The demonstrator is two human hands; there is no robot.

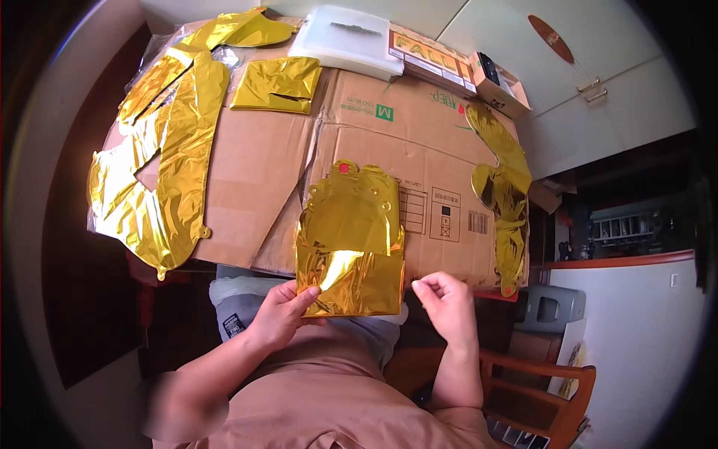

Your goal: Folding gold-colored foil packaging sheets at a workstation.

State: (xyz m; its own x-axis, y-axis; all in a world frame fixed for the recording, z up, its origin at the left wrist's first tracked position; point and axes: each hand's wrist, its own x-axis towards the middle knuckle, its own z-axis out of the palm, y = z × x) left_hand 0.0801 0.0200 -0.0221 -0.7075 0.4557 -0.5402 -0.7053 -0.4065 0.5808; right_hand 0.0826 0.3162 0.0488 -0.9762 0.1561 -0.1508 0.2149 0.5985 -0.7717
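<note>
A gold foil balloon point(351, 273), flat and folded into a rough rectangle, lies over the near edge of the cardboard, its lower part jutting toward my lap. Its far end has a scalloped outline with a red dot. My left hand point(283, 313) pinches its lower left side, thumb on top and fingers underneath. Just off its lower right side, my right hand point(449, 305) is closed, thumb and index finger pressed together. Whether anything small sits in that pinch is too fine to make out.
Flattened cardboard point(254, 157) covers the table. Large gold foil balloons point(183, 142) spread over the left, beside a folded foil piece point(277, 84). More foil point(508, 191) lies along the right edge. A white plastic box point(348, 41) and a printed carton point(430, 56) stand at the back.
</note>
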